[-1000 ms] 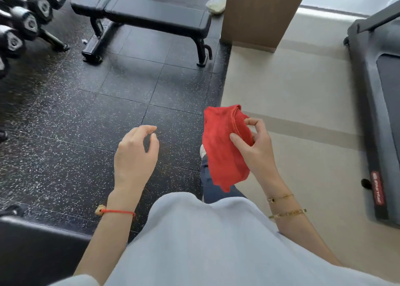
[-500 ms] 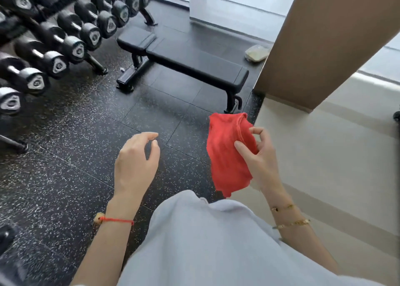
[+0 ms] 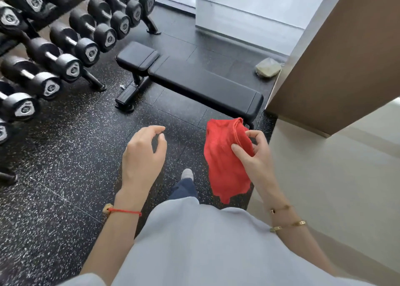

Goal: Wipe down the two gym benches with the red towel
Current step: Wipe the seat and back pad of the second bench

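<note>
Bench point(image 3: 194, 84) ahead of me on the floor point(image 3: 65, 156), dumbbell rack point(image 3: 54, 36) to its left, towel point(image 3: 225, 162) in my right hand point(image 3: 253, 156), nearer than the bench.

Right hand point(image 3: 255, 156) pinches red towel point(image 3: 225, 160) – left hand point(image 3: 142, 156) empty, probably relaxed; bench point(image 3: 194, 84) ahead.

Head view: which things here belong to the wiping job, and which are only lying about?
Belong to the job:
- red towel, pinched by the right hand
- black gym bench, not yet touched
- left hand, holding nothing

Only lying about:
- dumbbells on the rack
- pale bundle on the floor beside the brown pillar
</note>
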